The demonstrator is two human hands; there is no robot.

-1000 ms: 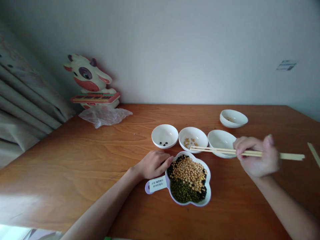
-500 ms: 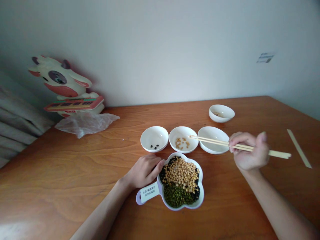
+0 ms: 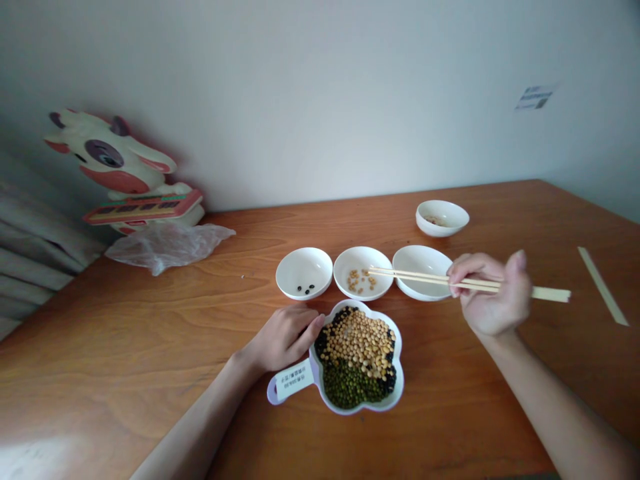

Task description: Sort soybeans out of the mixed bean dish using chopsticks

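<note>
My right hand point(image 3: 493, 293) is closed around a pair of wooden chopsticks point(image 3: 425, 277). Their tips are over the middle white bowl point(image 3: 340, 283), near several yellow soybeans point(image 3: 361, 281) inside it; whether they pinch a bean is too small to tell. My left hand point(image 3: 290, 337) rests on the table with curled fingers, its thumb and fingertips at the rim of a flower-shaped handled dish point(image 3: 400, 387). This dish holds soybeans point(image 3: 363, 340), green mung beans point(image 3: 353, 383) and black beans point(image 3: 323, 347). A left white bowl point(image 3: 290, 270) contains a few black beans point(image 3: 306, 289).
To the right stands another white bowl point(image 3: 417, 257), partly behind the chopsticks. Farther back, a white bowl point(image 3: 443, 227) has small bits in it. A pale flat strip point(image 3: 603, 285) lies at the right. A cow-shaped toy keyboard point(image 3: 130, 167) and clear plastic bag point(image 3: 170, 247) occupy the back left.
The chopstick tips have shifted slightly left over the middle bowl, and the sticks look closer together. My left hand stays at the dish's rim. The whole view has shifted a little.
</note>
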